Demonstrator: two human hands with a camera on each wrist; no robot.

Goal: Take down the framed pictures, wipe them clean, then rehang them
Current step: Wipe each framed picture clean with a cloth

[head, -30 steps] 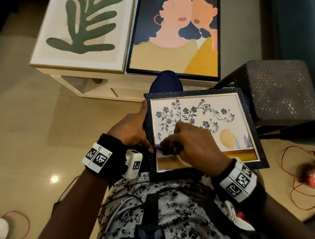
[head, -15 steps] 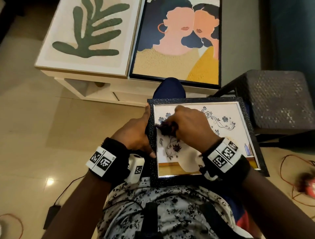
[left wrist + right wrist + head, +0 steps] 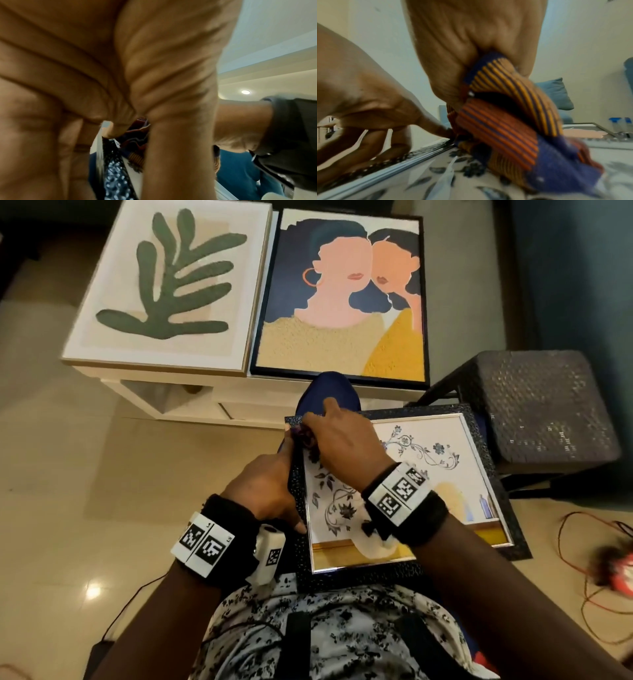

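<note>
The right hand (image 3: pixel 346 440) is gripping a striped orange-and-blue cloth (image 3: pixel 505 121) and pressing it onto the far left corner of the floral framed picture (image 3: pixel 445 474) lying on the person's lap. The left hand (image 3: pixel 263 491) is clasping the frame's left edge, fingers curled around it. Only square code markers are showing on the wristbands (image 3: pixel 400 491); no writing is legible.

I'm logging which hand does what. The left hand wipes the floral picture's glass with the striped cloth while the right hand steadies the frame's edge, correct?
Swapped: in the head view the right hand wipes the floral picture with the striped cloth, and the left hand steadies its frame edge.
</note>
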